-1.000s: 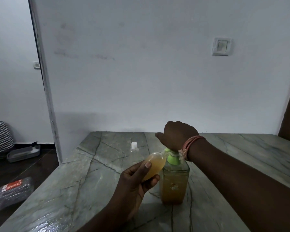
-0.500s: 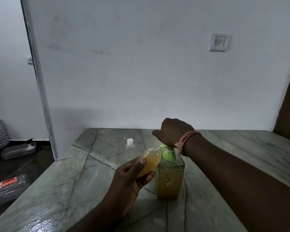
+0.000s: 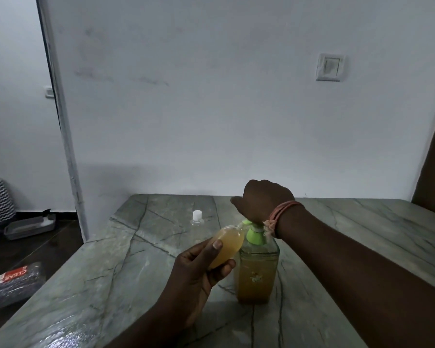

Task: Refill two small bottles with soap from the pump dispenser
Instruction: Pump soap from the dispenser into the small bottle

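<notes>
The left hand (image 3: 199, 270) grips a tilted small bottle (image 3: 227, 243) at the pump dispenser (image 3: 258, 267) spout, the right hand (image 3: 264, 200) clenched atop the pump.

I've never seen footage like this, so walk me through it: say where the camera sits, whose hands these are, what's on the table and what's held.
There is no machine. One camera sits on a person's head, looking forward and down. The left hand holds a small bottle of amber soap, tilted, its mouth at the green spout. The right hand rests on top of the pump dispenser, which stands on the marble table. Farther back stands a second small bottle, clear, with a white cap.
</notes>
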